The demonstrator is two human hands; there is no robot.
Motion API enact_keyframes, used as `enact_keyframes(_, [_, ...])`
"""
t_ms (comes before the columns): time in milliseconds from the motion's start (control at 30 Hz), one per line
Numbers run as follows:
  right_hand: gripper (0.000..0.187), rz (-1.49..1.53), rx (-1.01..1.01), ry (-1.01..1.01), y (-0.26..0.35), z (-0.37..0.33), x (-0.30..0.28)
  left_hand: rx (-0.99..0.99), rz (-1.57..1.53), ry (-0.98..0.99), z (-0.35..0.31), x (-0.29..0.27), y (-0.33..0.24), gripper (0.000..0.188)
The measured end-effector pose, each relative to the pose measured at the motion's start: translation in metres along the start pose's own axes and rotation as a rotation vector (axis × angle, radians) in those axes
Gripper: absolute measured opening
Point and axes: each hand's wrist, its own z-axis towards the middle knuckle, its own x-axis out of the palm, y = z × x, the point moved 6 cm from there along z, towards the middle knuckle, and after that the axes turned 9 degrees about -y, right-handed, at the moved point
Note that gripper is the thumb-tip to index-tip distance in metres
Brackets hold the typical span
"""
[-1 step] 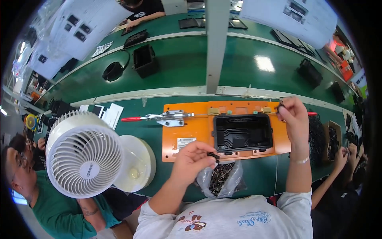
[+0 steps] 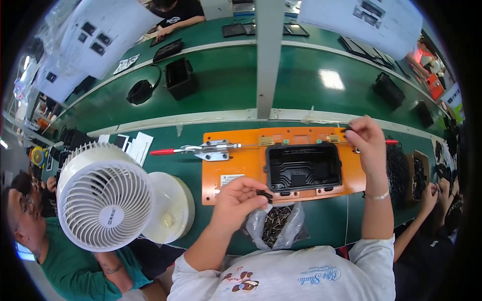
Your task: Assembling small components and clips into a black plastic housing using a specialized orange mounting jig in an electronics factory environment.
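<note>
My left hand (image 2: 240, 201) pinches a small black plastic piece (image 2: 264, 194) just in front of an orange fixture plate (image 2: 213, 175). Between the thumb and fingers of my right hand (image 2: 369, 143) is another small black piece (image 2: 347, 129), held over the plate's far right corner. Its exact shape is too small to make out. A black plastic box (image 2: 303, 187), its hollow side up, sits in the plate between both hands. To its left a metal toggle clamp (image 2: 216, 150) with a red handle (image 2: 163, 151) points a thin rod at a brass block (image 2: 266, 140).
Below the fixture lies a clear bag of metal pins or screws (image 2: 276, 223). A white fan (image 2: 108, 200) stands at the left. On the right are a heap of black parts (image 2: 396, 173) and a cardboard box (image 2: 417, 175). A metal post (image 2: 269, 60) rises behind the fixture. Other people sit on both sides.
My right hand has risen slightly, with its small black piece now by the plate's far edge. My left hand keeps its pinch. The whole view has shifted a little.
</note>
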Motion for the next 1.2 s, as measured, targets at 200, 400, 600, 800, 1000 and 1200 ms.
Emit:
enact_keyframes(200, [0.015, -0.429, 0.014, 0.301, -0.037, 0.021, 0.023, 0.153, 0.249, -0.041, 0.035, 0.004, -0.037, 0.022])
enact_keyframes(400, [0.011, -0.427, 0.145, 0.327, -0.05, 0.027, 0.031, 0.176, 0.48, -0.07, 0.064, 0.011, -0.051, 0.024])
enact_keyframes(600, [0.013, -0.613, 0.034, 0.374, -0.045, 0.032, 0.037, 0.174, 0.646, -0.129, 0.101, 0.018, -0.049, 0.023])
enact_keyframes(800, [0.021, -0.606, -0.073, 0.316, -0.049, 0.024, 0.029, 0.125, 0.99, 0.011, 0.127, 0.035, -0.039, 0.017])
enact_keyframes(1000, [0.026, -0.586, -0.263, 0.195, -0.016, -0.004, 0.023, 0.183, 1.278, 0.035, 0.13, 0.048, -0.031, 0.009])
enact_keyframes(1200, [0.023, -0.597, -0.389, 0.021, 0.005, -0.02, -0.02, 0.179, 1.333, 0.15, 0.14, 0.053, -0.03, 0.009])
